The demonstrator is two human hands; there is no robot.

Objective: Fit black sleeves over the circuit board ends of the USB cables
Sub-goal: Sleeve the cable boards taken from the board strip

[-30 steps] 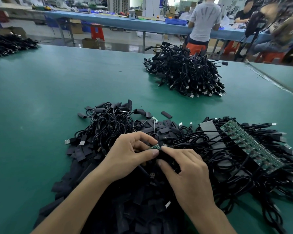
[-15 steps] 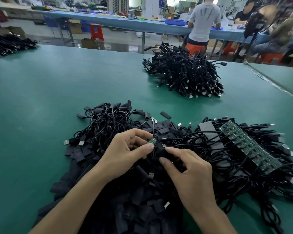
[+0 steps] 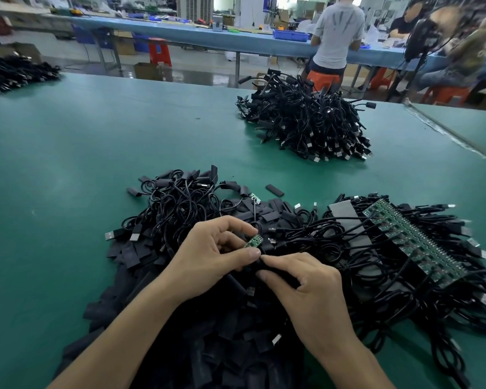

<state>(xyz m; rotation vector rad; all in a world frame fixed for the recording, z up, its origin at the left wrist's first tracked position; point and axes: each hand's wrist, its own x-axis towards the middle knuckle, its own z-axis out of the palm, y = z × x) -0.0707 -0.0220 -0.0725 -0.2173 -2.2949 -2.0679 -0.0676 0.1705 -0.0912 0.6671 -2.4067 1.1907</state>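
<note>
Surface: green mat table (image 3: pixel 90 153), wide, running to the far edge of view; a second green table (image 3: pixel 472 127) butts against it far right.

Left hand (image 3: pixel 208 256): fingers curled, thumb and forefinger pinching a small green circuit board (image 3: pixel 253 240) at its near end. The board points up and far-right, bare, held above the near pile at centre.

Right hand (image 3: pixel 306 290): fingers curled, forefinger and thumb pinching a black sleeve (image 3: pixel 274 272) just beside the left thumb tip. Black against black, so I cannot tell whether the sleeve touches the board.

Beneath both forearms: loose sleeves heap (image 3: pixel 208 341), flat black pieces, spreading to the near edge. Beyond the left hand: tangled USB cables (image 3: pixel 180 203), plugs poking out left. One stray sleeve (image 3: pixel 274 190) lies alone on the mat.

Right of the hands: a row of boards (image 3: pixel 413 242) side by side, each with a cable trailing right.

Far centre: big cable pile (image 3: pixel 306 124). Far left: another cable pile (image 3: pixel 14 74).

Room: long blue bench (image 3: pixel 208 37) across the back, red stool (image 3: pixel 159 50) and cardboard box (image 3: pixel 148 70) under it, blue bin (image 3: pixel 291 34) on top. A person in a grey shirt (image 3: pixel 337 32) stands at the bench, back to camera. Seated figure (image 3: pixel 460 57) far right, blurred.
</note>
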